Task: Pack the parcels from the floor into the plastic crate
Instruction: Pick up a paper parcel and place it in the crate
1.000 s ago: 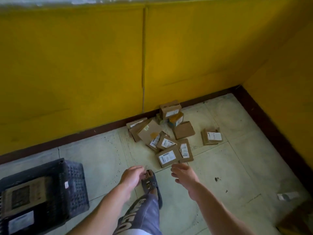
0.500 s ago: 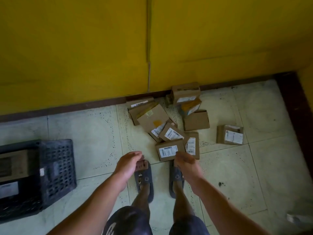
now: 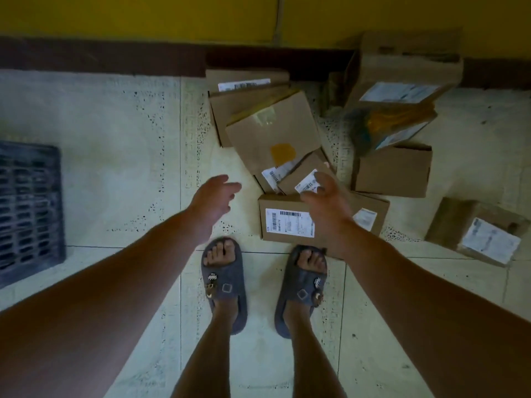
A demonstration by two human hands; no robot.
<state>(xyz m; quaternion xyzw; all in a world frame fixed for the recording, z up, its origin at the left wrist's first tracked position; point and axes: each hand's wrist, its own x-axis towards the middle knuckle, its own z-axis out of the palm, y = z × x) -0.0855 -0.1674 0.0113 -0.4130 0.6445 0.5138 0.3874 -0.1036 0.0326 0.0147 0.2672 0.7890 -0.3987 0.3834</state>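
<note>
Several brown cardboard parcels with white labels lie in a heap on the tiled floor against the yellow wall. The nearest parcel [image 3: 283, 218] sits flat just ahead of my feet. My right hand [image 3: 326, 199] hovers over its right part with fingers loosely spread, holding nothing. My left hand [image 3: 214, 196] reaches forward over bare floor to the left of that parcel, fingers relaxed and empty. The dark plastic crate [image 3: 28, 208] shows only its meshed side at the left edge.
A larger parcel [image 3: 270, 133] leans on others behind the nearest one. A lone parcel [image 3: 477, 231] lies at the far right. A dark skirting [image 3: 100, 57] runs along the wall's foot. My feet in grey sandals [image 3: 224, 285] stand on the tiles.
The view has dropped closer to the floor and the parcels. Both hands have moved forward; the right one now hangs over the nearest parcel. The crate has slid toward the left edge.
</note>
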